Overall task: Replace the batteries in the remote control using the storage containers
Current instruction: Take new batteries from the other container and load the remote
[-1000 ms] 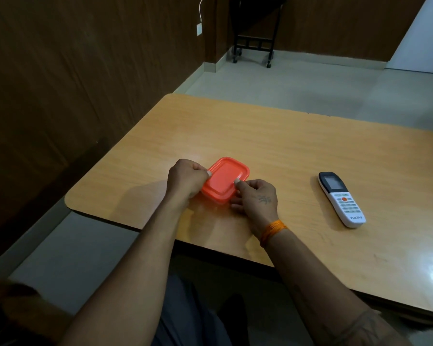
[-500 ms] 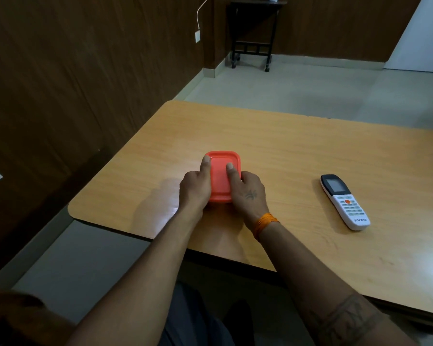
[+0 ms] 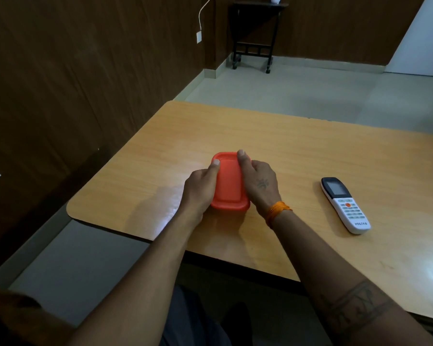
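Note:
A small orange storage container (image 3: 229,182) with its lid on stands on the wooden table (image 3: 298,151), its long side pointing away from me. My left hand (image 3: 199,189) grips its left side, thumb lying along the lid's left edge. My right hand (image 3: 259,182) grips the right side, thumb on the lid's far right corner. A white remote control (image 3: 344,204) with a dark screen lies face up to the right, apart from both hands. No batteries are in sight.
The table's rounded left corner (image 3: 71,212) is close to a dark wooden wall. A black wheeled stand (image 3: 254,36) is at the far wall across the floor. My knees are below the near table edge.
The container was tilted and angled a second ago; it now lies flat and straight, with both hands shifted from its corners to its long sides.

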### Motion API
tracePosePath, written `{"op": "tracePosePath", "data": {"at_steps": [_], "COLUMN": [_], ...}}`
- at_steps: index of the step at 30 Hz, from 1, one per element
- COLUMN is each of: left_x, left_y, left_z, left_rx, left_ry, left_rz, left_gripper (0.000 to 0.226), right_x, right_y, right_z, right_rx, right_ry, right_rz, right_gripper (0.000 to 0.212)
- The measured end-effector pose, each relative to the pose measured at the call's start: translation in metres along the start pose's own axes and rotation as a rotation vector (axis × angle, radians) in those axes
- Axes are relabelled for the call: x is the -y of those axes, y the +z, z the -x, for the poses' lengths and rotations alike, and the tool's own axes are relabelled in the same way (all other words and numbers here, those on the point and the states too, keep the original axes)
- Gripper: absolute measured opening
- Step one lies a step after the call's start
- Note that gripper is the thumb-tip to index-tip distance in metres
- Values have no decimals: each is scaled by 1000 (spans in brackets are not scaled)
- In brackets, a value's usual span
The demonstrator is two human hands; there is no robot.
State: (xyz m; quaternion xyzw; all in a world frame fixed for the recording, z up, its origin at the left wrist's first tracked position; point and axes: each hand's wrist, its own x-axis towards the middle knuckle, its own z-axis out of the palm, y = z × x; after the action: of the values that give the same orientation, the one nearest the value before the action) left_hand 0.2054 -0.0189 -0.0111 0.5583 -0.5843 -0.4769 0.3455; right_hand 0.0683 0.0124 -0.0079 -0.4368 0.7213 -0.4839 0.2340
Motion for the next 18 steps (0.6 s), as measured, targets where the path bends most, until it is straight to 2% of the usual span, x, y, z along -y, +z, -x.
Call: {"op": "tracePosePath", "data": {"at_steps": [3,10,14,16,18], "left_x": [-3,-6,-7,-9,-11], "left_y": [-4,-13,-23,-29,-35], "left_z": [-1,4,1,1,1], "left_rx": [-20,-69,-65,-77,-97], "left_ry": [-64,-32,-69,-72,-60], "left_rz": [85,80,128,138,125], "left_gripper": [77,83,61,55,55], "right_x": [-2,-1,9,12,17], "right_y": [7,20,20,23,28], "right_z": [7,15,20,28,37], "right_rx": [51,36,69,77,14], "right_ry": [-13,5,-16,13,66], "right_rz": [-6,-143,-96,-112,-163], "right_gripper": [70,65,60,47,38]}}
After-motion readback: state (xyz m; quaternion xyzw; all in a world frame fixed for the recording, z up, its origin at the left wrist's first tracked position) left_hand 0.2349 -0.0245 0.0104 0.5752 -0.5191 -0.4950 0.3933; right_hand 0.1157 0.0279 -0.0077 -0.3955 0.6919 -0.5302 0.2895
